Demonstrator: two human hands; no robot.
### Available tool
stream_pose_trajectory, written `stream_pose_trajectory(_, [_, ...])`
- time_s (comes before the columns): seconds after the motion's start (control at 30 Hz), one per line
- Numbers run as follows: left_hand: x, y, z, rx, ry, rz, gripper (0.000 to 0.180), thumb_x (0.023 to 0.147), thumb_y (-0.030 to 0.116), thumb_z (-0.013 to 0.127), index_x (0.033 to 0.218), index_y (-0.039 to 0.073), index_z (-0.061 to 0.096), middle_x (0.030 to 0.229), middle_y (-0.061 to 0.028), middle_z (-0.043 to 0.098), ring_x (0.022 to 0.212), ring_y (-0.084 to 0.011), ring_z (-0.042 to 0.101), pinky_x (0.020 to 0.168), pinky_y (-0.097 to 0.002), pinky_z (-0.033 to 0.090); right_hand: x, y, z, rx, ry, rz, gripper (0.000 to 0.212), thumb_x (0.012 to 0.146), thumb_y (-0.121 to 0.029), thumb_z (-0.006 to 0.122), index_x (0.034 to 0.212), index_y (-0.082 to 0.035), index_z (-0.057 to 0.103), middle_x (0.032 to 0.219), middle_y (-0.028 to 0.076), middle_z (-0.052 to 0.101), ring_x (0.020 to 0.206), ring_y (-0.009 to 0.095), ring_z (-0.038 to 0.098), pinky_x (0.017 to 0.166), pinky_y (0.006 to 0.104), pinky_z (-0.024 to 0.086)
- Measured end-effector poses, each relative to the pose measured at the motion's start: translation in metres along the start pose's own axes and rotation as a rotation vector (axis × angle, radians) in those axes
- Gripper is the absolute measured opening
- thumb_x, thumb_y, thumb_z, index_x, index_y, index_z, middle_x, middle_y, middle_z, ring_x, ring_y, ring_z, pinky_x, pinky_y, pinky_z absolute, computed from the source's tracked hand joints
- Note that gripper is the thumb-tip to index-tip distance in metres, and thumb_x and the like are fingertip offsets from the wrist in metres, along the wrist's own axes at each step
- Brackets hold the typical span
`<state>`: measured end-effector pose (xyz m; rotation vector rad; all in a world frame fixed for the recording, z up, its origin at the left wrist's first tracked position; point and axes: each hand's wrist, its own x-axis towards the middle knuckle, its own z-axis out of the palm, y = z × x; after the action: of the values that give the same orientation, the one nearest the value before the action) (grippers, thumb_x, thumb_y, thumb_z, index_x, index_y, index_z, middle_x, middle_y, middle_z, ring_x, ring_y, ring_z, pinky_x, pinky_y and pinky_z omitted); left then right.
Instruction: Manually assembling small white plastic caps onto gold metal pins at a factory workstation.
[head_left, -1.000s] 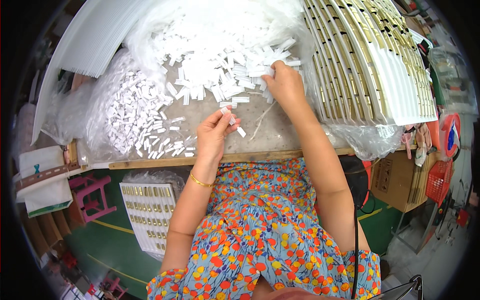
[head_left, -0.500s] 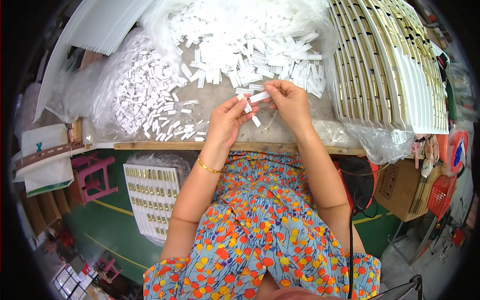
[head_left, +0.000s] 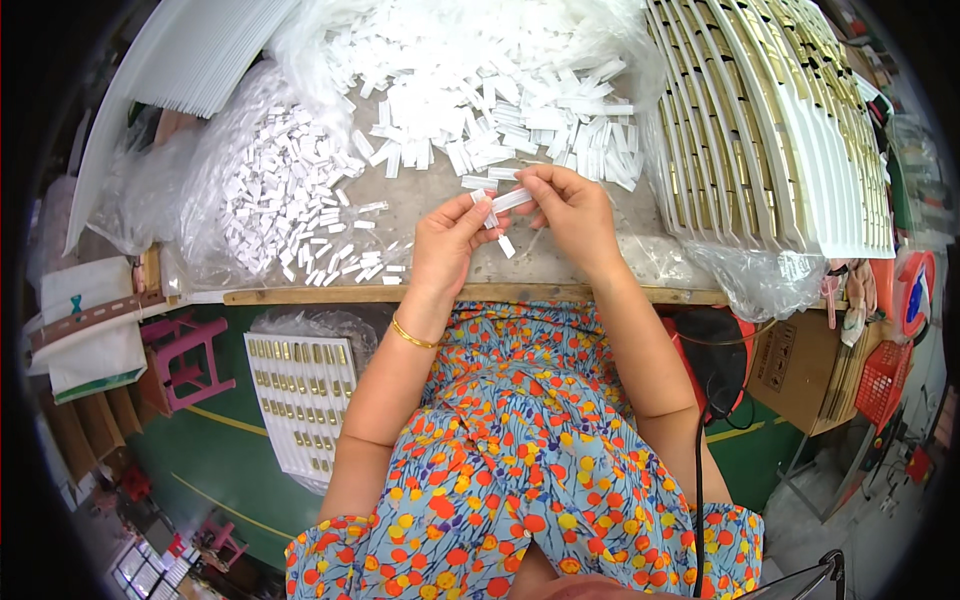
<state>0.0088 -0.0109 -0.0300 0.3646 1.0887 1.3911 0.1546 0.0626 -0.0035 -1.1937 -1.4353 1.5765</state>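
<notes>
Over the near part of the table, my two hands meet in front of me. My left hand (head_left: 445, 240) is closed, pinching a small white plastic piece (head_left: 480, 198) between thumb and fingers. Another small white piece (head_left: 506, 246) sticks out below those fingers. My right hand (head_left: 578, 218) is closed on one end of a longer translucent white plastic strip (head_left: 512, 200). The strip's other end touches or lies very near the small piece in my left hand; whether they are joined I cannot tell. Two more strips (head_left: 480, 183) lie just beyond my fingertips.
A large heap of translucent strips (head_left: 500, 125) spills from a plastic bag at the back. Small white pieces (head_left: 280, 190) are heaped at left. White racks with gold-coloured parts (head_left: 740, 130) stand at right. A white board with gold parts (head_left: 300, 400) is below the table's wooden edge (head_left: 380, 294).
The view has shifted slightly. My right fingers have come a little lower and nearer my left hand, with the strip still held. Both grips stay the same.
</notes>
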Motion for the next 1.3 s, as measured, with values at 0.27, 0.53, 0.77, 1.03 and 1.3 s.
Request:
stream_pose_trajectory(0.27, [0.0, -0.001, 0.003, 0.018, 0.002, 0.019, 0.024, 0.088, 0.01, 0.058, 0.106, -0.005, 0.059, 0.091, -0.0123, 0.065, 0.077, -0.0172, 0.065, 0.067, -0.0253, 0.054, 0.005, 0.008, -0.008, 0.367, -0.192, 0.162, 0.024, 0.09, -0.01, 0.054, 0.109, 0.003, 0.058, 0.091, 0.009, 0.064, 0.075, 0.012, 0.063, 0.06, 0.0209, 0.049])
stream_pose_trajectory(0.53, [-0.003, -0.001, 0.002, 0.074, -0.074, 0.054, 0.022, 0.088, 0.008, 0.056, 0.106, -0.004, 0.06, 0.094, -0.0119, 0.065, 0.08, -0.0185, 0.064, 0.07, -0.0275, 0.054, 0.003, 0.012, 0.0, 0.435, -0.307, 0.058, 0.028, 0.083, -0.002, 0.061, 0.109, 0.002, 0.057, 0.092, 0.008, 0.065, 0.075, 0.011, 0.061, 0.064, 0.0221, 0.05])
stream_pose_trajectory(0.77, [-0.005, -0.004, 0.005, 0.069, 0.027, 0.103, 0.022, 0.087, 0.006, 0.057, 0.107, -0.003, 0.06, 0.095, -0.0118, 0.065, 0.082, -0.0186, 0.064, 0.072, -0.0285, 0.054, -0.001, -0.001, -0.002, 0.408, -0.091, -0.009, 0.021, 0.083, -0.003, 0.062, 0.104, 0.0, 0.06, 0.092, 0.007, 0.065, 0.074, 0.01, 0.06, 0.066, 0.0226, 0.049])
stream_pose_trajectory(1.03, [-0.007, -0.008, 0.01, 0.243, 0.034, 0.331, 0.027, 0.086, 0.0, 0.057, 0.112, -0.005, 0.057, 0.098, -0.0103, 0.064, 0.086, -0.0119, 0.061, 0.074, -0.0241, 0.052, -0.024, 0.003, 0.018, -0.009, -0.056, -0.138, 0.022, 0.079, -0.004, 0.065, 0.101, 0.0, 0.062, 0.081, 0.007, 0.066, 0.071, 0.009, 0.061, 0.064, 0.0229, 0.048])
stream_pose_trajectory(1.3, [-0.008, -0.017, 0.006, 0.441, 0.047, 0.475, 0.028, 0.085, -0.001, 0.057, 0.113, -0.001, 0.06, 0.094, -0.0069, 0.064, 0.08, -0.0095, 0.059, 0.07, -0.0221, 0.048, -0.027, 0.001, 0.017, -0.301, 0.055, -0.328, 0.017, 0.076, -0.007, 0.067, 0.092, -0.002, 0.066, 0.079, 0.012, 0.064, 0.065, 0.022, 0.061, 0.06, 0.0289, 0.048])
